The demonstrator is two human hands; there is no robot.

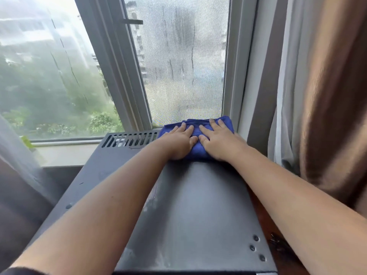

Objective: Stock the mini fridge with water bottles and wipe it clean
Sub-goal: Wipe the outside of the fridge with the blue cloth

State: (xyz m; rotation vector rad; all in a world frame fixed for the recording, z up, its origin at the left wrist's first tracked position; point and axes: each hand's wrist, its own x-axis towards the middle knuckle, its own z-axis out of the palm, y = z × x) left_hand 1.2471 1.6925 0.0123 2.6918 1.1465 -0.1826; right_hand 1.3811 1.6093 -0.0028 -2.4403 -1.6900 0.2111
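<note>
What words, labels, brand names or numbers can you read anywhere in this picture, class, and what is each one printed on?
None can be read. The dark top of the mini fridge, its vent grille, the blue cloth under both hands and the window frame show no print.

No readable text, labels, brands, numbers or signs anywhere in view. Fridge [190,205] top is plain dark metal, no markings legible. Cloth [198,132] is plain blue, no tag or print visible.
</note>
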